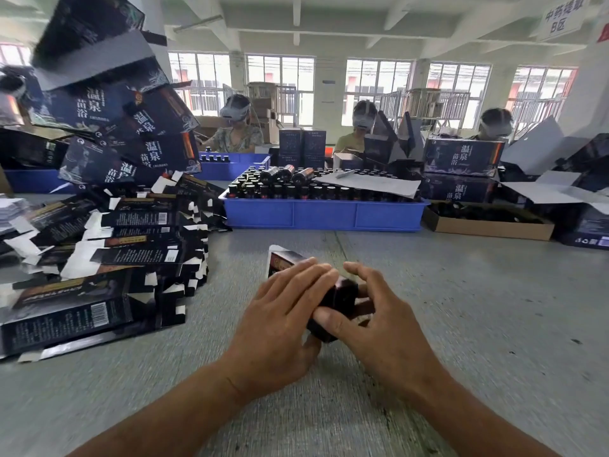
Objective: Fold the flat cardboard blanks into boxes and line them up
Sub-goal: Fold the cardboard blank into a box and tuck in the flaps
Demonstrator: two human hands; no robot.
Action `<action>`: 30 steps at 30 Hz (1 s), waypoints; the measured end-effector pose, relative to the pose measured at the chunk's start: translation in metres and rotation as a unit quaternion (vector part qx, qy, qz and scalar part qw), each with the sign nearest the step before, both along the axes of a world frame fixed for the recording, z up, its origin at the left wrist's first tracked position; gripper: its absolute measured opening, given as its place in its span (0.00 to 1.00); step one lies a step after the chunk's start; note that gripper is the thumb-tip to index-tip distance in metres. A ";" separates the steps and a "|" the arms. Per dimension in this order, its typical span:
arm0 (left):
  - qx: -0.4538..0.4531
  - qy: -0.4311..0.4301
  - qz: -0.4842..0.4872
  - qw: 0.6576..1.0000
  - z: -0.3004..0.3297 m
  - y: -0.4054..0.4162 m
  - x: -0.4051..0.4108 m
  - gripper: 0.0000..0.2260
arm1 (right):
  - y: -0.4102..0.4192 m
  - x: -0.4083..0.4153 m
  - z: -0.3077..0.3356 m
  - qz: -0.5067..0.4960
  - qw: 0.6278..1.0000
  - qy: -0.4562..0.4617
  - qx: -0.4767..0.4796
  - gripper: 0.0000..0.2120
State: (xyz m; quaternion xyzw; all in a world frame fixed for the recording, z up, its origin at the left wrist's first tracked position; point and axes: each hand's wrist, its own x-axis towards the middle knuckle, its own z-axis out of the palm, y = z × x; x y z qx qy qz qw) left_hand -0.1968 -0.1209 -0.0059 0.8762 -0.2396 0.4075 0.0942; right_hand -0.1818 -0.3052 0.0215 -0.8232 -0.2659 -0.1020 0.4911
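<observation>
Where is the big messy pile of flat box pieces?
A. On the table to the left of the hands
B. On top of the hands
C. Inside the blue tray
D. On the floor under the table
A: the pile of flat blanks lies on the grey table, left of the left hand and the right hand, which hold one dark box; the blue tray holds small bottles instead.
</observation>
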 end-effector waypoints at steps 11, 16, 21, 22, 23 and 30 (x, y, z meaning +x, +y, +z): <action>-0.220 0.041 0.069 0.972 0.002 0.004 0.002 0.27 | -0.008 0.022 -0.003 -0.020 0.963 0.233 0.138 0.22; -0.544 0.295 -0.090 0.781 0.010 0.015 0.009 0.36 | -0.007 0.019 -0.006 0.034 0.968 0.246 0.034 0.23; -0.534 0.288 -0.141 0.782 0.012 0.011 0.009 0.20 | -0.007 0.019 -0.001 0.038 0.977 0.202 0.060 0.17; -0.531 0.287 -0.144 0.784 0.012 0.009 0.007 0.20 | -0.009 0.019 0.001 0.039 0.977 0.196 0.080 0.17; -0.528 0.286 -0.147 0.786 0.012 0.006 0.005 0.20 | -0.010 0.019 0.002 0.041 0.976 0.189 0.102 0.17; -0.517 0.274 -0.169 0.793 0.014 0.001 -0.002 0.23 | -0.016 0.021 0.007 0.061 0.969 0.142 0.192 0.18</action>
